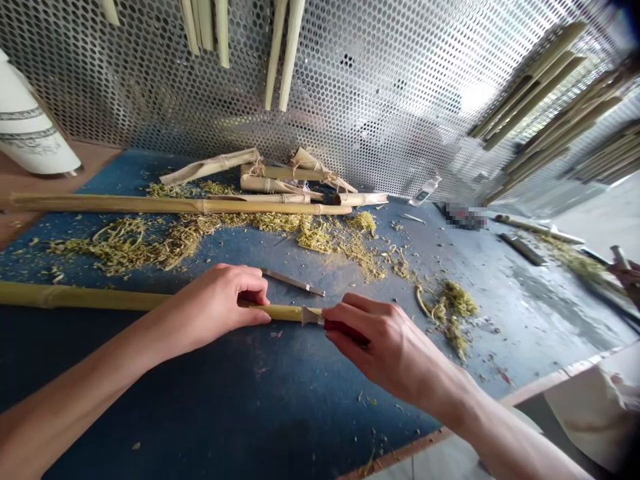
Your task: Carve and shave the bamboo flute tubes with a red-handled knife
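A long bamboo pole point(100, 298) lies across the near part of the blue tabletop point(225, 400). My left hand point(220, 303) is closed around it near its right end, thumb in front and fingers over the top. My right hand point(385, 340) grips the dark red handle of a chisel point(313, 316), whose flat metal blade meets the bamboo's right end. Most of the handle is hidden inside my fingers. Just beyond both hands, a slim metal tool point(295, 283) rests on the table.
Behind lie another bamboo pole point(125, 203), split bamboo pieces point(215, 165) and heaps of shavings point(320, 233). A small bottle point(425, 191) leans by the perforated metal panel point(350, 87), where bamboo strips hang. A white vessel point(35, 127) stands left. Another person's hand point(627, 273) shows far right.
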Action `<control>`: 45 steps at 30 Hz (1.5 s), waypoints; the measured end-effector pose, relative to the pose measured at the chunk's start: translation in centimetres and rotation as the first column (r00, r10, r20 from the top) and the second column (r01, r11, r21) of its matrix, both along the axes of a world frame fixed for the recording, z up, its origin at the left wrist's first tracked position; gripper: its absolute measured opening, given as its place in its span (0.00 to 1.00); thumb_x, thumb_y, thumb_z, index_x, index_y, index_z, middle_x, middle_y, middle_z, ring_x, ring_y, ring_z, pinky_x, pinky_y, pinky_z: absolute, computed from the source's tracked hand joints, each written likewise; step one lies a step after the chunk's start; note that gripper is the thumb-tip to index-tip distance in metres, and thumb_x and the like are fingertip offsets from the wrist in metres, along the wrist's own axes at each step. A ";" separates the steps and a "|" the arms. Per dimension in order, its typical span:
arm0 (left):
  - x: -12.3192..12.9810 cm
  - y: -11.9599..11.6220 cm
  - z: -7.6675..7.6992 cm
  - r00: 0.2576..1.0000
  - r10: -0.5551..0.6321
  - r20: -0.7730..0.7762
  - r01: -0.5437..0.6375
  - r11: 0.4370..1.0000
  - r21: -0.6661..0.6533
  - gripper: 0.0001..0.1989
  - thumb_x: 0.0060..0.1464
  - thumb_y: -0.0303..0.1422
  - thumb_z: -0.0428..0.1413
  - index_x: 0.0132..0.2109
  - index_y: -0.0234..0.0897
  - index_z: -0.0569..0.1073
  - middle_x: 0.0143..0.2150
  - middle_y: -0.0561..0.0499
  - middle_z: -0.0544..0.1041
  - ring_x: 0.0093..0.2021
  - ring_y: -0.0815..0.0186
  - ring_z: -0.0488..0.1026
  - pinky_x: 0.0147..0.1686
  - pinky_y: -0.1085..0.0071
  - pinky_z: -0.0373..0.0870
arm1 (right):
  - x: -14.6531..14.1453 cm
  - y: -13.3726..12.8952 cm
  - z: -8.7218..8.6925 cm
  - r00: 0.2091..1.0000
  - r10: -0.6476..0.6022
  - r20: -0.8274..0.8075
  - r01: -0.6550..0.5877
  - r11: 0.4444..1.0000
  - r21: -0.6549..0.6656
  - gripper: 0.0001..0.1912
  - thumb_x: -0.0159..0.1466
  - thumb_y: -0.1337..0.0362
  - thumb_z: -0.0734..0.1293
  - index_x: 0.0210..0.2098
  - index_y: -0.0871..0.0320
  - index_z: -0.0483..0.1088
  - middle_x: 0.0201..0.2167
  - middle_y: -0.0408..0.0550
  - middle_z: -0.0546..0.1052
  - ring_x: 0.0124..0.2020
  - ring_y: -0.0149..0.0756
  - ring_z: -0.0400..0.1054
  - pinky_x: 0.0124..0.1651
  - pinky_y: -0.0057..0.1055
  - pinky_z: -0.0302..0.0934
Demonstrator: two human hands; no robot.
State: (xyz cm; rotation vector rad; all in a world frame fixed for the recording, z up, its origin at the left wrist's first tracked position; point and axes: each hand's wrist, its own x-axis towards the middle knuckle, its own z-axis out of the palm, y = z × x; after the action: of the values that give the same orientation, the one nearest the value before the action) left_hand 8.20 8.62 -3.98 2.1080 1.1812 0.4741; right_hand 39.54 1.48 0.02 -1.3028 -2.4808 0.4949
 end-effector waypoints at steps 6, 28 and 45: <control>0.1 -0.2 0.6 1.000 0.010 -0.002 -0.010 1.000 -0.024 0.14 0.61 0.41 0.68 0.31 0.42 0.76 0.32 0.57 0.78 0.32 0.64 0.72 0.34 0.65 0.58 | 0.1 0.7 0.2 0.999 -0.017 -0.041 0.016 1.000 -0.024 0.07 0.78 0.64 0.69 0.48 0.48 0.81 0.39 0.45 0.83 0.32 0.39 0.78 0.35 0.37 0.69; 0.1 0.2 0.4 1.000 -0.003 0.007 0.003 1.000 -0.025 0.16 0.57 0.42 0.68 0.28 0.43 0.72 0.30 0.58 0.77 0.30 0.65 0.72 0.32 0.66 0.57 | 0.1 1.5 -0.6 0.995 -0.006 -0.095 0.007 1.000 0.005 0.06 0.76 0.64 0.71 0.47 0.48 0.82 0.38 0.46 0.84 0.34 0.41 0.79 0.37 0.38 0.72; 0.0 0.2 -0.1 1.000 0.006 0.026 -0.006 1.000 -0.015 0.15 0.56 0.42 0.67 0.28 0.44 0.72 0.29 0.58 0.76 0.28 0.66 0.69 0.30 0.65 0.56 | 0.3 1.6 -1.9 0.985 -0.018 -0.172 0.033 0.996 0.085 0.03 0.75 0.61 0.75 0.47 0.46 0.83 0.43 0.48 0.83 0.40 0.44 0.83 0.42 0.41 0.79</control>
State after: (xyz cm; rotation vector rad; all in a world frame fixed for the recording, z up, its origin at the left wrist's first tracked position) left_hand 8.19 8.82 -4.04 2.0799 1.1735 0.4924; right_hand 39.80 3.07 -1.91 -1.2033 -2.3152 0.4660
